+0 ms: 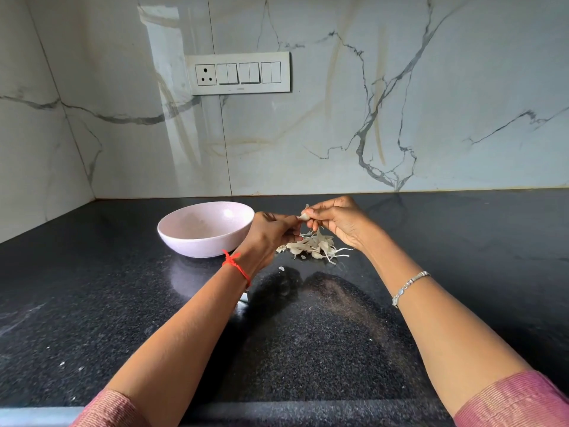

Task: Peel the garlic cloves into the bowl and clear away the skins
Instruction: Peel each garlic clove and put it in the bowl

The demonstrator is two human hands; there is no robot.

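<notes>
A pale pink bowl (pixel 184 238), round, shallow and smooth, sits on a glossy black speckled counter (pixel 92 288). The left hand (pixel 271 232) overlaps the bowl's right rim and hides part of it. Just right of the bowl the two hands meet above the counter. The left hand and the right hand (pixel 335 221) each pinch one small whitish garlic clove (pixel 304 216) between curled fingers.

Under the clove, right of the bowl, lies a loose pile of papery, stringy skins (pixel 314 246). Behind the bowl rises a polished, grey-veined marble wall (pixel 431 87) with a white switch panel (pixel 238 73) above the bowl. A red thread (pixel 235 265) circles the left wrist, a silver bracelet (pixel 406 286) the right.
</notes>
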